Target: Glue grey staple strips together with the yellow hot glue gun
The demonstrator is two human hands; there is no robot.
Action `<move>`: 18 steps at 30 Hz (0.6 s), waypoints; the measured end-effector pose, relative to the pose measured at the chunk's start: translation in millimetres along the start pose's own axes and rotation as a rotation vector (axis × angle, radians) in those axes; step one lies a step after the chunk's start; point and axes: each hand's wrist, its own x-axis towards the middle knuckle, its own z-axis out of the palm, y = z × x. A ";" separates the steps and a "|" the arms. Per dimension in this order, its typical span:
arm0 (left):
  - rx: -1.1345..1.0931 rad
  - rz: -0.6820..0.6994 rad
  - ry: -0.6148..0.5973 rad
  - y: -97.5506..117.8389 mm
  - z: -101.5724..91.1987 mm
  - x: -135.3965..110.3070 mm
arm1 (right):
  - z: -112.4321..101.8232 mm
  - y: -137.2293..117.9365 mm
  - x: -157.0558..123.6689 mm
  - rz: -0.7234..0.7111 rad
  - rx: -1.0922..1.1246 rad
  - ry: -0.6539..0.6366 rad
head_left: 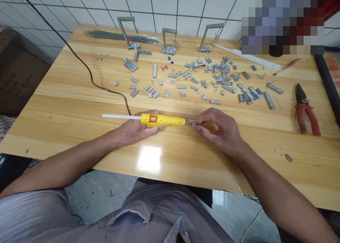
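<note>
My left hand [135,129] is wrapped round a yellow hot glue gun [170,120], its nozzle pointing right. A clear glue stick [120,116] juts out of the gun's back end to the left. Between thumb and forefinger, my right hand [220,129] pinches a small grey metal piece [194,123] right at the nozzle tip. Whether glue is on that piece is too small to make out. The gun's handle and trigger are hidden beneath its body and my left hand.
Many small metal pieces [224,71] lie scattered across the wooden table [79,105]. Behind them stand metal frames [126,20] on small bases, by a bundle of thin wires [122,36]. Red-handled pliers [305,110] and a red pen [287,67] lie right. A black cord [90,73] crosses the left side.
</note>
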 end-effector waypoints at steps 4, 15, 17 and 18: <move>0.020 0.026 -0.002 0.9 -0.9 -0.1 | -0.8 1.0 -0.7 -0.011 -0.018 -0.025; 0.024 0.016 -0.002 -0.1 -0.4 -0.2 | 0.5 1.8 -1.0 -0.033 -0.029 -0.016; 0.018 0.010 -0.006 0.0 -0.1 -0.1 | 0.5 1.6 -0.8 -0.040 -0.026 -0.008; 0.017 0.007 -0.008 0.3 -0.1 -0.1 | 0.5 1.5 -0.6 -0.040 -0.022 -0.006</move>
